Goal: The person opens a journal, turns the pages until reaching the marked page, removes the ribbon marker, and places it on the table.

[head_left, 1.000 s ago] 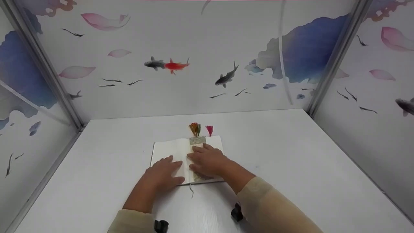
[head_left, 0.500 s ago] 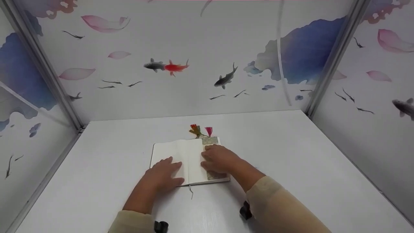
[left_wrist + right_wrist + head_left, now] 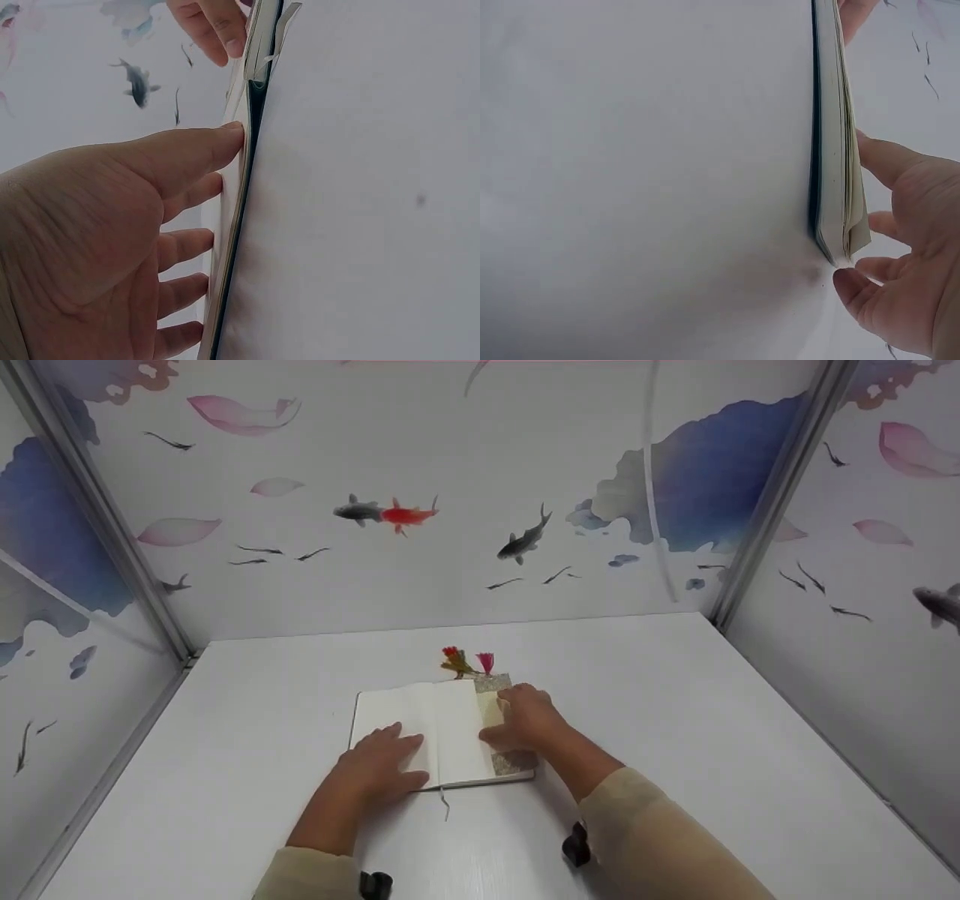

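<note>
Lying open on the desk [image 3: 675, 720], the notebook [image 3: 457, 735] sits straight ahead of the person, with far more leaves under its right page than its left. The left hand [image 3: 382, 765] rests at its 8 o'clock, fingers spread and nearly straight, thumb and tips touching the left page and gripping nothing. The right hand [image 3: 529, 720] lies at 3 o'clock over the bookmark [image 3: 490, 709], fingers parted and gently bent, thumb near the strip's inner edge; a firm pinch does not show, and how much of the strip it touches is partly hidden.

The bookmark lies along the outer side of the right page, its long axis close to 12 and 6 o'clock. It looks light, flat and thin, likely bendy and quick to slide on smooth paper, so a light fingertip press on its middle, or a hold by both long edges, should steer it. Past its 12 o'clock end sit an orange-green tassel [image 3: 456, 661] and a pink tassel [image 3: 486, 663], soft and probably easy to snag; they make poor handles. The notebook seems heavier and stiff in its dark cover, best steadied by a flat palm, while its loose leaves could crease. A thin ribbon [image 3: 446, 806] trails at 6 o'clock.
</note>
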The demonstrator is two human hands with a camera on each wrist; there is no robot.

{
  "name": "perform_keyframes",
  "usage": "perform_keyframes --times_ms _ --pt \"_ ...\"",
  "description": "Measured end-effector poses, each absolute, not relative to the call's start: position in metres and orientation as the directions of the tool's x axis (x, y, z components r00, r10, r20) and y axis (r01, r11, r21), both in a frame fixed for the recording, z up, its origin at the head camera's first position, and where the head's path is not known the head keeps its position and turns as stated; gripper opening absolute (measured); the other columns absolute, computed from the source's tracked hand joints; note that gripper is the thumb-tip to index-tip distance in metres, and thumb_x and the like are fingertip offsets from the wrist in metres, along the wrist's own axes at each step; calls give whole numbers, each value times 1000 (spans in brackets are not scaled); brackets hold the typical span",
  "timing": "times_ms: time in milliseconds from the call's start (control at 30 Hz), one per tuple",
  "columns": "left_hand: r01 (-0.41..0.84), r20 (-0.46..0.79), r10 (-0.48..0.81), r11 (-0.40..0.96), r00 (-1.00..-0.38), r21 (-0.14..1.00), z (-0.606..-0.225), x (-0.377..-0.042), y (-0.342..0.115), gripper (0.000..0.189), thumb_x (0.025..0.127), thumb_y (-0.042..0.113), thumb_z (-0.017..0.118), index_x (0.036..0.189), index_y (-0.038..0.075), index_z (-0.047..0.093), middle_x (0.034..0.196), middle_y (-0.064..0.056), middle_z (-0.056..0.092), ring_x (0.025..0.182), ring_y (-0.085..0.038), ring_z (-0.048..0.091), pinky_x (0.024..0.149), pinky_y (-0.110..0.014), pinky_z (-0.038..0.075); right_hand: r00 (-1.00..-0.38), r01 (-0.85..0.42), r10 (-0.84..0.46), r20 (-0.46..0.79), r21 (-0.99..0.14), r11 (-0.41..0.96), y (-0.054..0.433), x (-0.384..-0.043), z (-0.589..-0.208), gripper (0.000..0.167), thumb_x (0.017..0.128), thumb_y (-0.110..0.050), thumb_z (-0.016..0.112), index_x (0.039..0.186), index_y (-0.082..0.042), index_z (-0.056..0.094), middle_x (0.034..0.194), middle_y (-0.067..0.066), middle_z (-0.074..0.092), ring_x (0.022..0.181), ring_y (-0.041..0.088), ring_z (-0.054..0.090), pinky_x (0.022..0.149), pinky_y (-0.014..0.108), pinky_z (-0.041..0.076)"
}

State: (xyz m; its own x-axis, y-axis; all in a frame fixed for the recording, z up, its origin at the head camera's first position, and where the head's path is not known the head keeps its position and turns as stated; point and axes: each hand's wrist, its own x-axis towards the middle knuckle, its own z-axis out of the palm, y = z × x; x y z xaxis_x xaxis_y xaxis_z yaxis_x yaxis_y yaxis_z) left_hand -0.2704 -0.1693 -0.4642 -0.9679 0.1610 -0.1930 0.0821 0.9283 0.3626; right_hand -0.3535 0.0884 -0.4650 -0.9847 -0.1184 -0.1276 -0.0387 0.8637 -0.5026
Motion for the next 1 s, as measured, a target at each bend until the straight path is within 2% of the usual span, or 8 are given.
perform_keyframes --times_ms 100,200,333,433,633,733,867,1000 --pt "73 -200 156 925 -967 372 -465 -271 -168 69 100 44 71 163 24 49 177 -12 32 166 -42 24 130 -70 25 -986 48 -48 -158 -553 832 91 -355 -465 93 83 -44 90 160 -15 49 159 15 50 135 30 56 122 54 47" --pt "69 -205 157 923 -966 379 -468 -272 -168 70 100 44 71 163 25 48 177 -11 31 166 -42 23 130 -70 24 -984 94 -15 -176 -595 799 96 -357 -466 90 87 -36 88 162 -10 45 155 16 55 134 29 60 123 52 47" --pt "76 -201 162 923 -966 377 -469 -274 -169 70 99 45 71 163 25 49 177 -12 31 166 -42 23 129 -72 24 -986 109 -2 -167 -648 754 105 -359 -467 74 93 -23 82 158 -4 51 147 17 65 137 32 63 119 49 50" --pt "76 -197 157 927 -968 368 -469 -275 -170 70 99 45 70 163 25 48 177 -11 32 166 -42 24 128 -72 24 -990 101 3 -142 -691 716 109 -362 -467 58 96 -15 77 150 -2 59 140 17 69 132 32 66 114 48 54" --pt "85 -186 163 925 -969 370 -468 -273 -171 70 100 45 70 163 24 48 177 -12 32 166 -42 24 129 -71 25 -990 136 49 -135 -777 615 120 -368 -469 40 102 -9 63 140 -4 69 141 17 69 126 29 65 108 44 57" --pt "84 -184 164 922 -969 377 -469 -273 -171 70 99 44 70 163 24 49 177 -13 32 165 -43 24 128 -72 25 -989 150 69 -135 -814 561 131 -372 -471 40 101 -8 59 139 -3 70 143 18 69 120 25 66 97 36 59" --pt "85 -183 164 923 -969 376 -467 -273 -170 70 98 44 71 162 24 50 176 -13 33 165 -44 25 127 -74 26 -980 198 98 -173 -847 492 148 -379 -472 42 100 -6 58 141 -3 69 141 20 70 100 20 66 72 27 54" --pt "83 -183 161 924 -970 373 -465 -273 -170 70 98 44 72 162 25 50 176 -13 34 165 -43 26 127 -73 26 -970 243 131 -205 -844 479 163 -384 -470 43 100 -7 58 141 -4 69 139 19 71 90 17 64 63 24 50"
